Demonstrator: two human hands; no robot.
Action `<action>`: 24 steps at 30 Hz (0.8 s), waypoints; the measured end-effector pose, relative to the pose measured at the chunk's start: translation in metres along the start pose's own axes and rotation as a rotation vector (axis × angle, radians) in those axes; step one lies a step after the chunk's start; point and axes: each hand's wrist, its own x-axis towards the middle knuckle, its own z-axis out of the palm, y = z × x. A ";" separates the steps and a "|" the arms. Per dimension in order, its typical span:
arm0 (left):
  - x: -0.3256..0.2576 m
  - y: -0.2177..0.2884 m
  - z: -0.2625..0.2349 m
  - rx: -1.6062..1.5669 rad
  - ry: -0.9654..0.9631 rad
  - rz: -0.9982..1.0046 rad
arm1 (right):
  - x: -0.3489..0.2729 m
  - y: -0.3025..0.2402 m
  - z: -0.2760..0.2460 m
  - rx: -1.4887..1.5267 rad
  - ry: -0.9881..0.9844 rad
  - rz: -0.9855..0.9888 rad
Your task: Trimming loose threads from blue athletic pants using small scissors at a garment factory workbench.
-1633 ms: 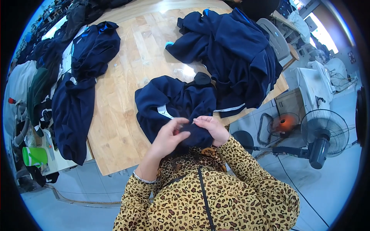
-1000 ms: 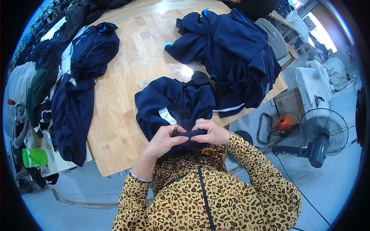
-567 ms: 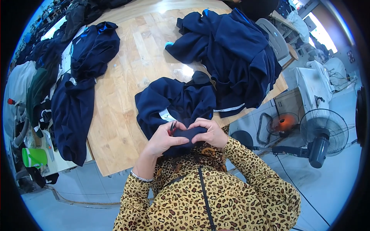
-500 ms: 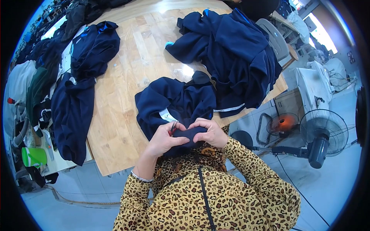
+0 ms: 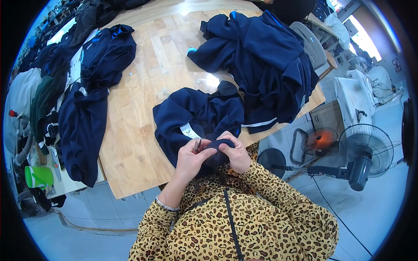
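Observation:
A navy garment (image 5: 196,115) with a white label (image 5: 188,130) lies crumpled at the near edge of the wooden table (image 5: 143,78). One bunched part of it is pulled up toward my chest. My left hand (image 5: 188,160) pinches that fold and holds a small pointed tool (image 5: 198,145) against the cloth. My right hand (image 5: 236,153) grips the same fold from the other side, fingers curled over it. The two hands almost touch. Leopard-print sleeves cover both forearms.
A big heap of navy garments (image 5: 265,61) fills the table's far right. More navy pieces (image 5: 93,100) hang over the left edge. A green cup (image 5: 37,177) stands low on the left. On the floor at right are a standing fan (image 5: 363,150) and a glowing heater (image 5: 320,140).
My hands have drawn the bunched fold off the table toward my chest and closed in on each other. The small tool now shows at my left fingers. The other garments have not moved.

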 end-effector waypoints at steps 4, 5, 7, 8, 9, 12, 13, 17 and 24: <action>-0.006 -0.006 0.008 -0.240 0.098 -0.217 | 0.000 0.003 0.011 0.286 0.049 -0.009; -0.006 -0.006 0.009 -0.291 0.124 -0.293 | 0.000 0.002 0.012 0.286 0.048 -0.009; -0.005 -0.005 0.010 -0.295 0.134 -0.291 | 0.000 0.000 0.012 0.358 -0.003 0.063; -0.004 -0.005 0.011 -0.298 0.141 -0.290 | 0.000 0.001 0.010 0.358 -0.002 0.062; -0.004 -0.004 0.010 -0.298 0.139 -0.290 | 0.000 0.002 0.008 0.411 -0.016 0.099; -0.004 -0.002 0.000 -0.095 0.071 -0.194 | 0.003 0.002 -0.001 0.253 -0.045 0.028; -0.002 -0.001 -0.004 -0.079 0.081 -0.112 | 0.004 0.001 -0.004 0.041 -0.061 -0.078; 0.004 0.013 -0.008 -0.030 -0.053 0.037 | 0.005 -0.001 -0.009 -0.125 -0.196 -0.152; 0.000 0.011 0.005 0.677 0.091 0.668 | 0.004 0.002 -0.007 -0.111 -0.149 -0.090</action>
